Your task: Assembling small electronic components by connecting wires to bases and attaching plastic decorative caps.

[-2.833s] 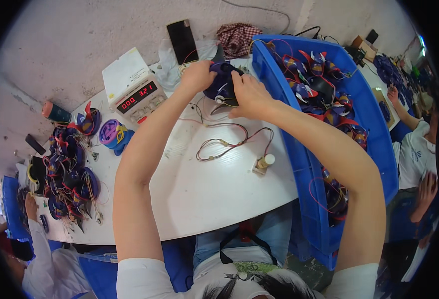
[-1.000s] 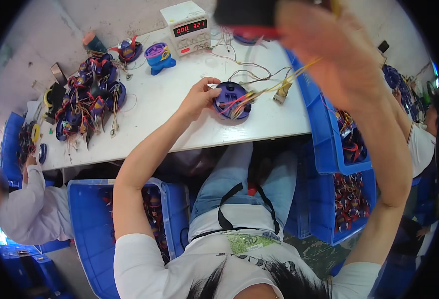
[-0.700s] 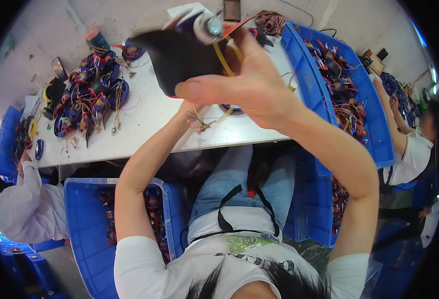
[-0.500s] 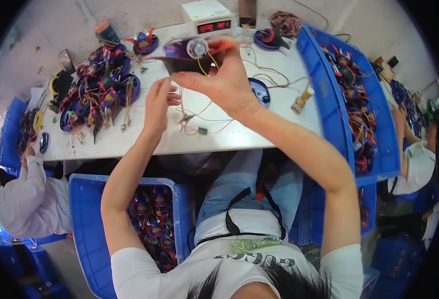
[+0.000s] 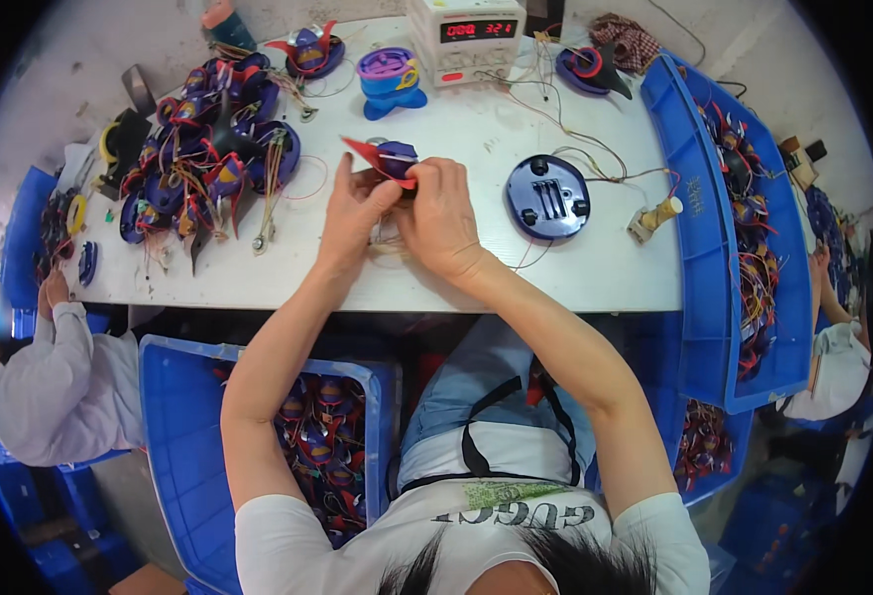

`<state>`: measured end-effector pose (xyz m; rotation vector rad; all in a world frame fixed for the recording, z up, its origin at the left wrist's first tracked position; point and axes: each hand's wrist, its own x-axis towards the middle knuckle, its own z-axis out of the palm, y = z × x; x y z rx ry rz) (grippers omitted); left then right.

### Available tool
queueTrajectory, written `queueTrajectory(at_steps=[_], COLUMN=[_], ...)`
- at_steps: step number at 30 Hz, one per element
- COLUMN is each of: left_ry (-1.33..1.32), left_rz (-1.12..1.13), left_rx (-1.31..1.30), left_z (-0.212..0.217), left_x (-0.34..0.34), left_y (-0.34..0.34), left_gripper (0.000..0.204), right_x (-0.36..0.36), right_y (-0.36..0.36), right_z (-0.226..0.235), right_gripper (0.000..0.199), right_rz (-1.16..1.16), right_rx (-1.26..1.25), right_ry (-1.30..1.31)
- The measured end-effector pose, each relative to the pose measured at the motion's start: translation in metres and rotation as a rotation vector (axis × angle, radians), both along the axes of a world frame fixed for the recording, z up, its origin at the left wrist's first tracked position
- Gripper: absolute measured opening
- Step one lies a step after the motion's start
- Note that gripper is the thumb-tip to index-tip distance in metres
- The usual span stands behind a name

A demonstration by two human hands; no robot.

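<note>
Between my two hands is a purple toy part with red pointed pieces (image 5: 397, 157), held just above the white table. My left hand (image 5: 350, 226) grips its left side between thumb and fingers, one fingertip standing up beside the red point. From the right, my right hand (image 5: 440, 220) closes its fingers around the part, hiding most of it. Thin wires (image 5: 387, 246) show beneath the hands. Right of them lies a dark blue round base (image 5: 547, 196) with slots in its middle, wires running from it toward a small yellow-topped piece (image 5: 657, 218).
A pile of wired purple-and-red toy parts (image 5: 208, 149) covers the table's left. At the back stand a blue tub with a purple top (image 5: 392, 84) and a white power supply (image 5: 466, 40). Blue crates with toy parts stand right (image 5: 699, 228) and below left (image 5: 183, 446). Co-workers sit on both sides.
Both hands have come down and nearer with the toy part, and my right hand has moved in beside my left. The blue tub and the whole round base now show.
</note>
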<state>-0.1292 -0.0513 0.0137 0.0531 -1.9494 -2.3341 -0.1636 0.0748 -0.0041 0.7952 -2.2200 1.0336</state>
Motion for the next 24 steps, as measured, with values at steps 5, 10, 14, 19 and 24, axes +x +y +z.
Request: queueTrajectory(at_steps=[5,10,14,19,24], left_ry=[-0.080,-0.017,-0.049,0.164,0.390], left_rz=[0.191,0.285,0.269,0.540,0.164], left_rx=[-0.104,-0.215,-0.060,-0.643,-0.824], left_z=[0.002,-0.004,-0.005,0.016,0.037], left_x=[-0.010,-0.012,-0.006,0.025,0.029], left_y=[-0.004,-0.015,-0.038,-0.024,0.067], left_gripper=[0.072,0.061,0.056,0.045,0.038], right_x=[0.021,0.038,0.053,0.038,0.002], right_y=[0.019,0.063,0.161,0.240,0.270], right_z=[0.004,0.032,0.054,0.029,0.002], right_gripper=[0.055,0.050,0.050,0.057,0.050], right_rz=[0.086,0.287,-0.038,-0.508,-0.579], right_rx=[0.151,0.001,-0.161,-0.365,-0.236], right_ry=[-0.166,-0.013,0.163,-0.045,-0.190])
